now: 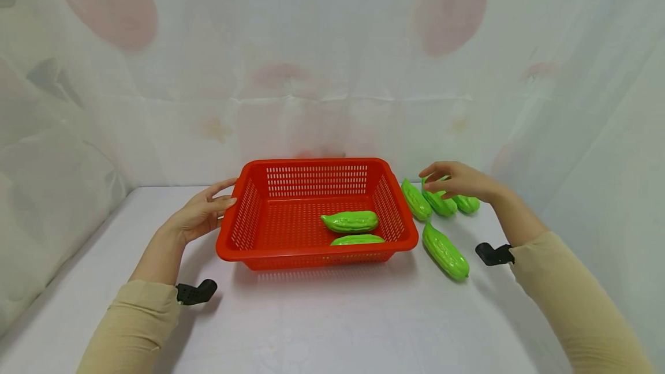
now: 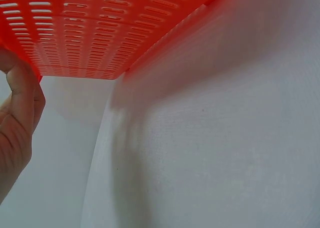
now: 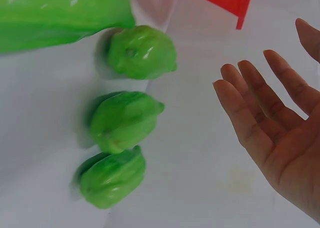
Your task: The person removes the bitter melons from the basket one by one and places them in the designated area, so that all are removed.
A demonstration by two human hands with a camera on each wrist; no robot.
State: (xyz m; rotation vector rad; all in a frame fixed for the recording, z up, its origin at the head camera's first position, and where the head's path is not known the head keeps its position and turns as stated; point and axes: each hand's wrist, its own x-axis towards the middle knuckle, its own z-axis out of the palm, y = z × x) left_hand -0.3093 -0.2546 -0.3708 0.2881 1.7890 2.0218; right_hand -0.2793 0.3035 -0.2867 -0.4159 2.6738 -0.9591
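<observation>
A red plastic basket (image 1: 317,255) with slotted walls stands on the table, with two green bitter melons inside, one (image 1: 350,221) behind the other (image 1: 358,239). At its left end my left hand (image 1: 200,212) holds the rim, thumb and fingers at the edge; in the left wrist view the bent fingers (image 2: 22,92) meet the basket wall. My right hand (image 1: 462,180) hovers over the bitter melons right of the basket, fingers loosely spread and holding nothing. Three lie in a row there: the left one (image 1: 417,201), the middle one (image 1: 441,205) and the right one (image 1: 469,204).
Nearer the front, another bitter melon (image 1: 445,251) lies slantwise beside the basket's right front corner. A white cloth (image 1: 332,316) covers the table. Behind it hangs a pale curtain (image 1: 332,97) with fruit prints. Black wrist mounts (image 1: 197,292) sit at both sleeves.
</observation>
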